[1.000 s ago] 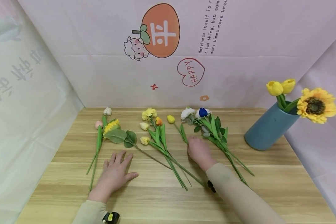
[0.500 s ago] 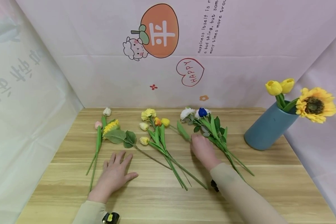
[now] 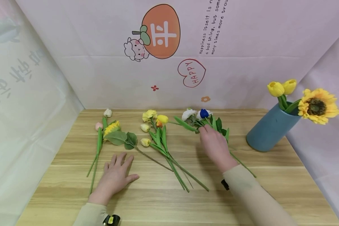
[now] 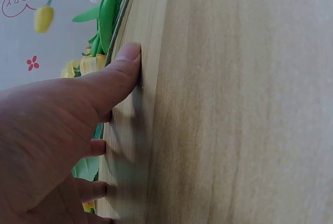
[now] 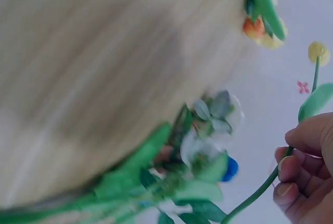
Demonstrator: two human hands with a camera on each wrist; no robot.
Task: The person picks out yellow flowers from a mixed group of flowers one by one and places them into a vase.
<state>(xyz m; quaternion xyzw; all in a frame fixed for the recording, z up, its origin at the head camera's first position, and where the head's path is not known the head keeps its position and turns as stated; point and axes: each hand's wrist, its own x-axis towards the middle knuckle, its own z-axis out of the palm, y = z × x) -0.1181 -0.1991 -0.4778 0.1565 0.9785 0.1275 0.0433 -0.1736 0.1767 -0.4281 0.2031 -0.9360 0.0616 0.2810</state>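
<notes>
My right hand (image 3: pixel 214 146) pinches the green stem of a yellow tulip (image 3: pixel 162 119) between thumb and fingers, raised off the table. In the right wrist view the right hand (image 5: pixel 309 166) grips the stem below the leaf, and the yellow bloom (image 5: pixel 318 53) is farther up. Behind it lies a bunch with white flowers (image 3: pixel 188 114) and a blue tulip (image 3: pixel 204 113), partly hidden by the hand. My left hand (image 3: pixel 115 174) rests on the tabletop with spread, straight fingers. A sunflower (image 3: pixel 112 128) with a long stem lies just beyond it.
A blue-grey vase (image 3: pixel 271 128) leans at the right, holding two yellow tulips and a sunflower (image 3: pixel 316 106). Pale and orange tulips with a yellow carnation (image 3: pixel 149 115) lie mid-table. Pink (image 3: pixel 99 126) and white tulips (image 3: pixel 108 113) lie at the left. A printed cloth wall stands behind.
My right hand has lifted the yellow tulip and moved right and farther back. The bloom now overlaps the orange tulip in the head view. My left hand has stayed in place.
</notes>
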